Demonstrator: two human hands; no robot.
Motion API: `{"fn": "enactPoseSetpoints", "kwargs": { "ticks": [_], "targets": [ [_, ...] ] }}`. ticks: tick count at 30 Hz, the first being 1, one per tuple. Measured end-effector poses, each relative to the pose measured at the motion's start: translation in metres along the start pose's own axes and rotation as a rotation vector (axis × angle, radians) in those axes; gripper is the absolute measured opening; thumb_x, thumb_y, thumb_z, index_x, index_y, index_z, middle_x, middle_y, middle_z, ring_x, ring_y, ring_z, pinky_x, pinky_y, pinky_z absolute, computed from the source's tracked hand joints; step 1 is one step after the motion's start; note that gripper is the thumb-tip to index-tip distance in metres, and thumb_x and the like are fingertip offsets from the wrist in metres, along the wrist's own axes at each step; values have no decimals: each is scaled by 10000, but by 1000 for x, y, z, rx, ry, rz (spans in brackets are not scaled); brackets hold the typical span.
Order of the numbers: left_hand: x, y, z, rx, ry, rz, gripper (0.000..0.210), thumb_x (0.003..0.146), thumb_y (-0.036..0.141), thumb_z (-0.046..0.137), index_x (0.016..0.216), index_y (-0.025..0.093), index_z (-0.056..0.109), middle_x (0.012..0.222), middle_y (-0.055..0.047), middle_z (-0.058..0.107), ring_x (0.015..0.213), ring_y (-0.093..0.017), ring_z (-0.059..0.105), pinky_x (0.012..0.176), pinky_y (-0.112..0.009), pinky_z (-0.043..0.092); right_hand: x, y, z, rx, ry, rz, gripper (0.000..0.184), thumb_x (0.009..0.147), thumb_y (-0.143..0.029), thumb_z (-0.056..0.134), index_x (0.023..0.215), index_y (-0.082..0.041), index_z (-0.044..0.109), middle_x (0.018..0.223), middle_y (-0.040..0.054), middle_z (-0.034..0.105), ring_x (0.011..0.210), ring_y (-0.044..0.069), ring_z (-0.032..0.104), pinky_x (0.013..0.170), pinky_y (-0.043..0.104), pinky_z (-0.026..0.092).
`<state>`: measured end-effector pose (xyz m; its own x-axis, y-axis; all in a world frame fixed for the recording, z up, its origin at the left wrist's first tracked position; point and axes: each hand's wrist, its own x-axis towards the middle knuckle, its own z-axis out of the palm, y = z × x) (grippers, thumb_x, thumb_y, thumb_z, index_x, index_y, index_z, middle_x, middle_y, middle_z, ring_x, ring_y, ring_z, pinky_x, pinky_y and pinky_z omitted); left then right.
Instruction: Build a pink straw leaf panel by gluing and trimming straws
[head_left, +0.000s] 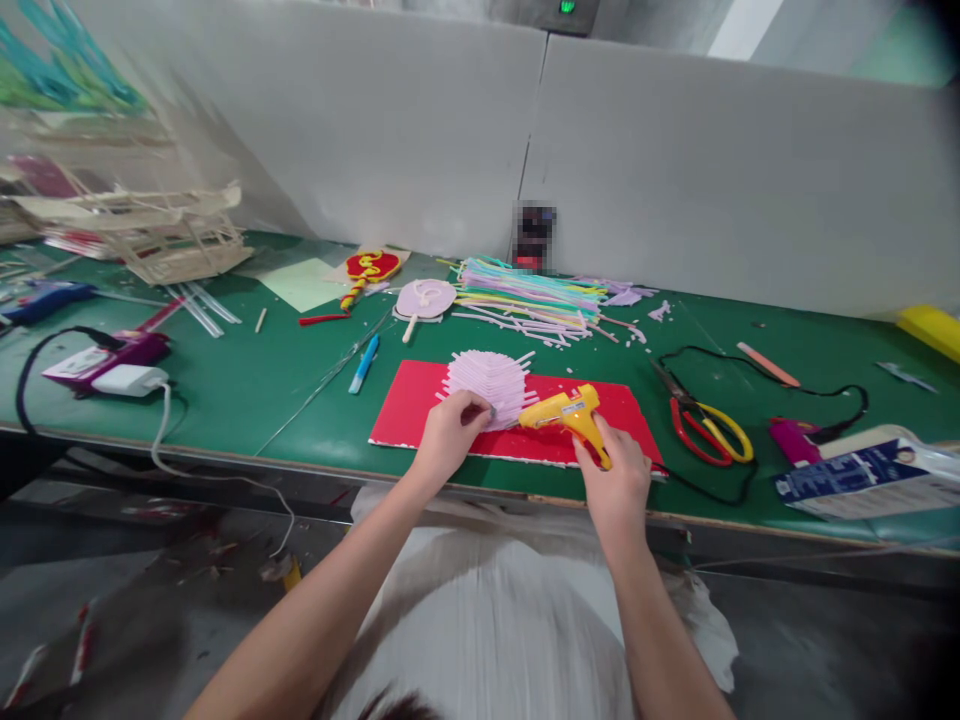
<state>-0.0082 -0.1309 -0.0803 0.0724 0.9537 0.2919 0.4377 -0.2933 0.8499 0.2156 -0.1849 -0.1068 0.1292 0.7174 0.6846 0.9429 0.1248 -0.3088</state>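
A round lilac piece of pipe cleaners [491, 375], laid in a slanting leaf-like pattern with loose ends jutting out, lies on a red board [409, 405]. My left hand [454, 435] is at its lower left edge, thumb and fingers closed in a pinch. What those fingertips hold is too small to make out. My right hand [616, 475] is wrapped round the handle of a yellow glue gun [562, 408]. Its nozzle points left, at the lower right edge of the lilac piece.
Behind the board lies a pile of coloured pipe cleaners [529, 295], beside a lilac round fan shape [424, 298]. Scissors [705, 425] and a black cord lie to the right. A blue pen [364, 364] and a power strip [124, 360] are on the left.
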Motion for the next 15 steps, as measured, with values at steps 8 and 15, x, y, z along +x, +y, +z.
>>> {"fn": "enactPoseSetpoints", "kwargs": {
  "ticks": [8, 15],
  "targets": [
    [0, 1, 0, 4, 0, -2, 48, 755, 177, 586, 770, 208, 619, 812, -4, 702, 784, -167, 656, 757, -292, 515, 0, 0, -1, 28, -11, 16, 346, 903, -318, 487, 1209, -192, 590, 957, 113, 665, 859, 251, 601, 797, 398, 436],
    [0, 1, 0, 3, 0, -3, 57, 750, 169, 584, 770, 209, 621, 819, -3, 700, 783, -164, 650, 763, -289, 510, 0, 0, -2, 29, -15, 16, 348, 906, -319, 485, 1205, -178, 595, 950, 116, 661, 856, 250, 596, 790, 390, 439]
  ]
}}
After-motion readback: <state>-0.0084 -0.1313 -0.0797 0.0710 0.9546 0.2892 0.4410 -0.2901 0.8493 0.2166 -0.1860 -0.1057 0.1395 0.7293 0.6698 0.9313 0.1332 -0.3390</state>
